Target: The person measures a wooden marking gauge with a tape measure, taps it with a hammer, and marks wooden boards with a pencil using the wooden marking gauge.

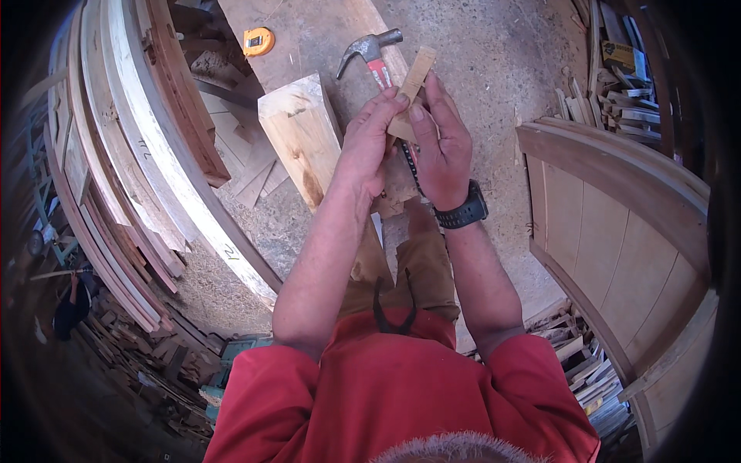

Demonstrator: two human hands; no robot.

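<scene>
Both my hands hold a small flat strip of wood (pixel 417 73) in front of me, tilted with its upper end leaning right. My left hand (pixel 369 139) pinches it between thumb and fingers from the left. On its right side, the thumb and fingers of my right hand (pixel 446 150) close around it, and a dark watch sits on that wrist. Behind the strip lies a claw hammer (pixel 369 49) with a red-marked handle, its lower part partly hidden by my hands. Left of my left hand is a thick squared wooden block (pixel 299 139).
An orange tape measure (pixel 258 42) lies on the wooden surface (pixel 301 38) at the far left. Long boards (pixel 166 131) stand along the left. A panelled wooden door (pixel 594 224) leans at the right. Wood offcuts (pixel 633 116) are piled at the far right.
</scene>
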